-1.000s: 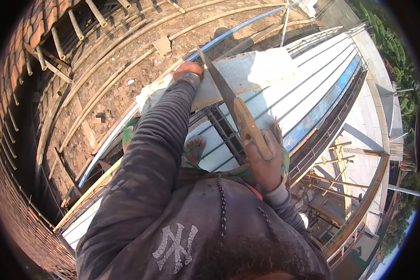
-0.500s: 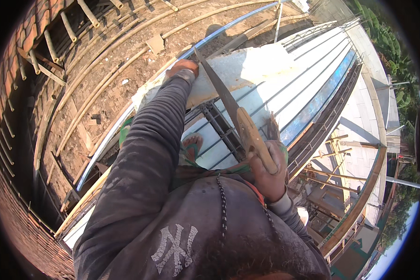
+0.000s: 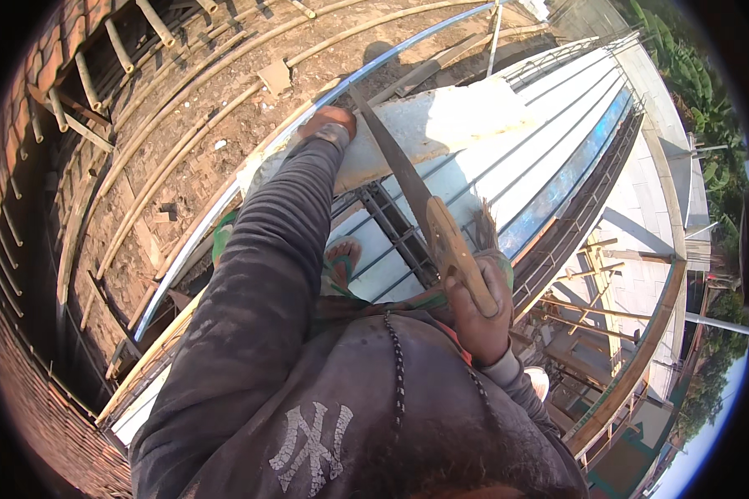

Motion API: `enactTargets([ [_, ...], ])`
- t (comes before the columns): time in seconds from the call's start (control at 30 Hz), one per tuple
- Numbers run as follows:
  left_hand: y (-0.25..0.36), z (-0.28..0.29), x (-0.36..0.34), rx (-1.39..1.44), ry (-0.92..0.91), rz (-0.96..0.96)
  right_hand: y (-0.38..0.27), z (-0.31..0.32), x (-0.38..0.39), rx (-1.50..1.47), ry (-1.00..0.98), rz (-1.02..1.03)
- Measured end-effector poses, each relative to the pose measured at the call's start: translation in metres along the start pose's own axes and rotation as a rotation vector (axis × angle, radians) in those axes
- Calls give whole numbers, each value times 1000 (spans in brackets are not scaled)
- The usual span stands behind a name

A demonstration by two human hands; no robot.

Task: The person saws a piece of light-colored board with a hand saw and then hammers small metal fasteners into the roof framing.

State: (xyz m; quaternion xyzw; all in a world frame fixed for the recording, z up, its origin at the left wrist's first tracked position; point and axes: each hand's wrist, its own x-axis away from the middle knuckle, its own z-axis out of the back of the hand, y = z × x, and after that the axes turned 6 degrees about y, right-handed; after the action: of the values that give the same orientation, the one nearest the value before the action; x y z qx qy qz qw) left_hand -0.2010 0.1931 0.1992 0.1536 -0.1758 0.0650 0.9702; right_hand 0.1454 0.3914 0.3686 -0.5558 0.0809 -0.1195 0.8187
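My left hand (image 3: 329, 122) is closed over the far edge of a pale, worn board (image 3: 462, 112), its forearm stretched across the left of the view. My right hand (image 3: 480, 295) grips the wooden handle of a handsaw (image 3: 395, 158) low at the right of my body. The long dark blade runs up diagonally to the board, its tip just beside my left hand. Whether the teeth are in the board is hard to tell. Below the board, my sandalled foot (image 3: 345, 254) is on white ribbed sheeting (image 3: 379, 276).
Bamboo poles (image 3: 175, 150) lie over dirt on the left, beside a tiled roof edge (image 3: 46, 46). A blue strip (image 3: 408, 46) runs behind the board. Steel rebar cages (image 3: 582, 208) border the sheeting; a lower level with timber props (image 3: 599, 308) and green trees (image 3: 674, 75) are at the right.
My right hand and the saw handle have drawn down toward my body. My left hand stays on the board. The whole view has shifted slightly.
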Motion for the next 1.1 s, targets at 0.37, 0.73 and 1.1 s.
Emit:
enactTargets([
  [0.37, -5, 6, 1, -143, 61, -12, 15, -58, -77, -69, 28, 147],
  [0.73, 15, 14, 16, 77, 26, 118, 28, -34, -47, -17, 23, 119],
  [1.1, -12, -13, -4, 21, 160, 190, 8, 7, 4, 63, -21, 111],
])
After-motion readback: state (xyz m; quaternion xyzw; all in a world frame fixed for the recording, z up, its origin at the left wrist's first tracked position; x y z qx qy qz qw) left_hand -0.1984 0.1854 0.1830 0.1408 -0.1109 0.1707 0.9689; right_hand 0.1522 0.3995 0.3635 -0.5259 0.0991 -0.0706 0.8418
